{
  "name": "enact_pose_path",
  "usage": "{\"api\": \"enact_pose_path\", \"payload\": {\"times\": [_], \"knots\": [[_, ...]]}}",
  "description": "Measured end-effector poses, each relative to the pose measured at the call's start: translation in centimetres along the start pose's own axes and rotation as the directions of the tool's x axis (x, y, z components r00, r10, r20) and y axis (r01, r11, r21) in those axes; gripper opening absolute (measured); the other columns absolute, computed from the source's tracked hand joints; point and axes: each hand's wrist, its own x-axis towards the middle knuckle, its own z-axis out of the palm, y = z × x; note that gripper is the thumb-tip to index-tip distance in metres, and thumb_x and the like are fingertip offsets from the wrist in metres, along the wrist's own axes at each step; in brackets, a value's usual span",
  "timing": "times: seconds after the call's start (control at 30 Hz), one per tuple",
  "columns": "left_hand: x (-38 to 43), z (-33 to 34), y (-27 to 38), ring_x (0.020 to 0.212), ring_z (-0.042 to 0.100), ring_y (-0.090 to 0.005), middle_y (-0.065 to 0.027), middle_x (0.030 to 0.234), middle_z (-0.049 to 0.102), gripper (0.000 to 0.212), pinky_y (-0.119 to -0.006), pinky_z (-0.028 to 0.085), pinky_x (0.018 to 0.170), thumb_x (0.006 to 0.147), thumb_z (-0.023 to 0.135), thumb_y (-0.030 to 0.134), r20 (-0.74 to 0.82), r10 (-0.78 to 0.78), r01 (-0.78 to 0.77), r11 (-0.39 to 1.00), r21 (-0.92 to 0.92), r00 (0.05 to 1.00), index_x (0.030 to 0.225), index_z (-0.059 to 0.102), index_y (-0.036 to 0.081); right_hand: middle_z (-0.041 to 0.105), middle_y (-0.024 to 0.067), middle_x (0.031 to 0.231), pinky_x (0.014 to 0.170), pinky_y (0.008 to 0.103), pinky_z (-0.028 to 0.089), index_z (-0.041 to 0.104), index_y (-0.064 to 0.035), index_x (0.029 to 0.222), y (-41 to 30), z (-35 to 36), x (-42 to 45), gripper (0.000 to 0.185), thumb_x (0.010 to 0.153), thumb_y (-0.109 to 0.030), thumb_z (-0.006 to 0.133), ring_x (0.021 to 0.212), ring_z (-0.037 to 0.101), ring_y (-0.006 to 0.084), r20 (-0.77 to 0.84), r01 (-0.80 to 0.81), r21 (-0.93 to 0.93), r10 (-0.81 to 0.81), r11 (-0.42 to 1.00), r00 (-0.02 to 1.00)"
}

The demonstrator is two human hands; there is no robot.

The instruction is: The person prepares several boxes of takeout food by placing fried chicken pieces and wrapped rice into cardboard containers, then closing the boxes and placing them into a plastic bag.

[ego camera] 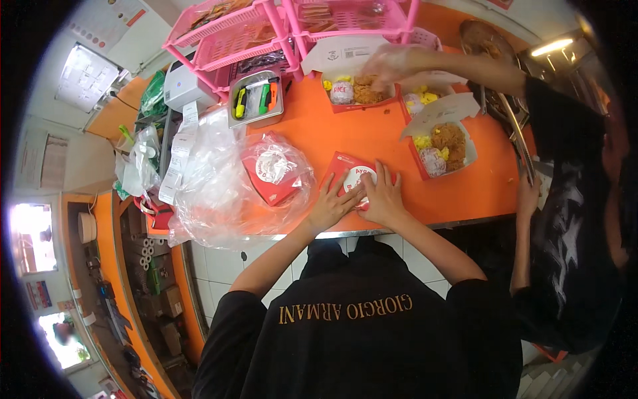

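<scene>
A red cardboard meal box [344, 160] with a white round printed label lies shut on the orange counter before me. Across the lower left of its lid lies my left hand [336, 199], fingers spread. My right hand [384, 194] rests on the right part of the lid, fingers apart, and its fingertips meet those of the left near the label. Neither hand is closed around the box. To the left, another red box [271, 172] sits inside a clear plastic bag [306, 182].
Open boxes of fried chicken [448, 144] and wrapped rice [342, 93] stand right and behind. A co-worker's blurred hand [389, 62] reaches over one; their other hand holds tongs [518, 134]. Clear bags [214, 174], a metal tray of markers [256, 99] and pink racks [234, 50] occupy the left and back.
</scene>
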Motion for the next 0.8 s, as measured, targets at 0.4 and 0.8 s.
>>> {"api": "enact_pose_path", "payload": {"times": [0.4,0.8], "knots": [[-3.6,-14.8,-7.4,0.118,0.044,-0.0354,-0.0181,0.127,0.046,0.028,-0.042,0.040,0.097,0.075,0.070,0.015,-0.214,-0.397,0.250,0.831,-0.497,0.893,0.097,0.057,0.004,0.036,0.0225,0.128,0.092,0.0606,0.030,0.026,-0.0346,0.144,-2.3,-4.5,-0.4,0.100,0.059,-0.038,0.079,0.120,0.035,0.0404,0.037,-0.070,-0.064,0.073,0.995,0.997],[-19.8,-19.5,-18.1,0.122,0.046,-0.0249,-0.0139,0.134,0.048,0.062,-0.037,0.041,0.098,0.076,0.073,0.021,0.481,-0.557,0.736,0.506,-0.450,0.677,0.130,0.047,0.006,0.039,0.0214,0.129,0.101,0.0499,0.032,0.021,-0.0120,0.146,-27.5,-0.7,7.8,0.106,0.061,-0.034,0.081,0.120,0.037,0.0390,-0.457,0.479,0.679,-0.191,0.556,0.869]]}}
